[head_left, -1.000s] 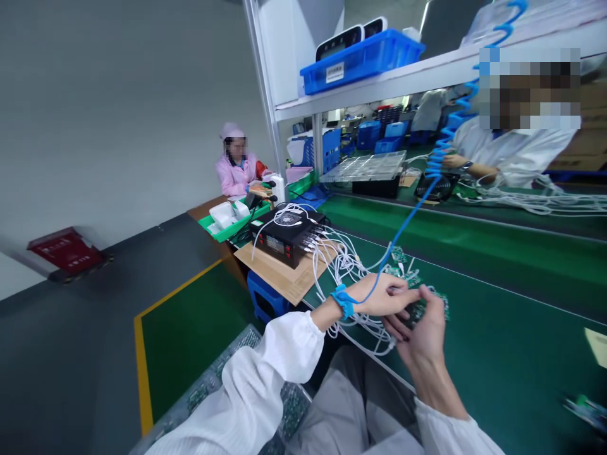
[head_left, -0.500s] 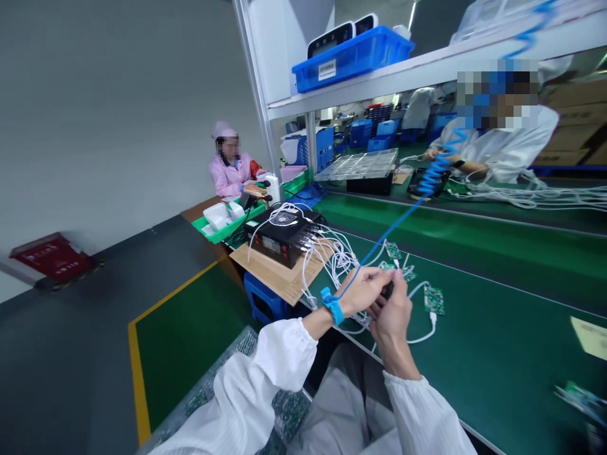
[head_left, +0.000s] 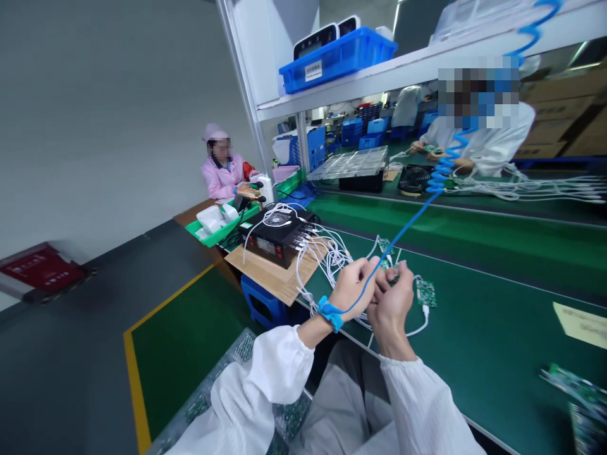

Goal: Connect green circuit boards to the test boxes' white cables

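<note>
Cables [head_left: 336, 254] block left; tabletop [head_left: 484, 341] open right.

Left hand [head_left: 351, 285] against right hand [head_left: 392, 306]

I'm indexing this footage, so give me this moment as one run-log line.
left hand and right hand: together, grip contents hidden | board right of hands: on table, white cable attached | black box: on cardboard

Matt brown cardboard [head_left: 272, 273]; glossy blue plastic bin [head_left: 339, 60]; rumpled white cloth sleeves [head_left: 282, 363].
</note>
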Demonstrator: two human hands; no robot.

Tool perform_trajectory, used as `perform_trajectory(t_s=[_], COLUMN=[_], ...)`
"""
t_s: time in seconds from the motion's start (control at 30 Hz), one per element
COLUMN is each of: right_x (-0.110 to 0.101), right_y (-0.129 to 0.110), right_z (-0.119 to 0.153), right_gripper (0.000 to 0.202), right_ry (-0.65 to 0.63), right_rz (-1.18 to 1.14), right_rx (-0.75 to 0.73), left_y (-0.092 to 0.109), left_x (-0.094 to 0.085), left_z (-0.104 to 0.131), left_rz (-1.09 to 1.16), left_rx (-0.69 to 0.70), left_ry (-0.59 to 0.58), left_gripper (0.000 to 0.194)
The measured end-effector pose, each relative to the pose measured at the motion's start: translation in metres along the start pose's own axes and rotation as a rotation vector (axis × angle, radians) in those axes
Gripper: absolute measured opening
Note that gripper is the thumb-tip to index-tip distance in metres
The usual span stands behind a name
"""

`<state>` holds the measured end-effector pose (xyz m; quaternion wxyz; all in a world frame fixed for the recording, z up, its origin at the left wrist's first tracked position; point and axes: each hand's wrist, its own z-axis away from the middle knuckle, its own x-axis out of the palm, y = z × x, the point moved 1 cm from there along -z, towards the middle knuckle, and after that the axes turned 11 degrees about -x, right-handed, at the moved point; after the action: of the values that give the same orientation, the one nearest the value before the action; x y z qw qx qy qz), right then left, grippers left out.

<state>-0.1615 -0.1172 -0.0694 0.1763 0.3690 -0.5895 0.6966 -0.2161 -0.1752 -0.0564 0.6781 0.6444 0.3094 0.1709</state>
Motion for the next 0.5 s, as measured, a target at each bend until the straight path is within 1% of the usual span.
perform_trajectory(t_s=[0.07,0.1,0.13,0.2,0.27,0.33,0.43,0.5], right_x=[0.002,0.003,0.005,0.007,0.009,0.008,0.000,-0.006], right_y=[-0.006,-0.008,-0.009,-0.010,-0.007,-0.001,0.013,0.025], right_z=[-0.004,-0.006,-0.009,-0.015,-0.020,-0.027,-0.037,-0.044], right_gripper=[0.041,0.041,0.042,0.046,0.051,0.052,0.053,0.053], right_ry=[0.005,0.002,0.000,0.000,-0.006,-0.017,-0.030,-0.044], right_rz=[-0.025,-0.055,-0.091,-0.164,-0.211,-0.232,-0.217,-0.163], right_rx=[-0.023,-0.020,-0.010,0.018,0.054,0.103,0.157,0.126], left_y=[0.003,0.003,0.002,-0.003,-0.010,-0.015,-0.021,-0.025], left_x=[-0.003,-0.004,-0.005,-0.006,-0.007,-0.009,-0.011,-0.010], left_z=[0.004,0.005,0.006,0.007,0.008,0.010,0.010,0.007], left_rz=[-0.194,-0.292,-0.384,-0.511,-0.538,-0.526,-0.560,-0.615], left_rx=[0.068,0.084,0.081,0.025,-0.048,-0.073,-0.024,0.003], left_ry=[0.066,0.075,0.060,-0.008,-0.063,-0.044,-0.013,-0.023], left_gripper=[0.043,0.040,0.038,0.036,0.041,0.042,0.034,0.030])
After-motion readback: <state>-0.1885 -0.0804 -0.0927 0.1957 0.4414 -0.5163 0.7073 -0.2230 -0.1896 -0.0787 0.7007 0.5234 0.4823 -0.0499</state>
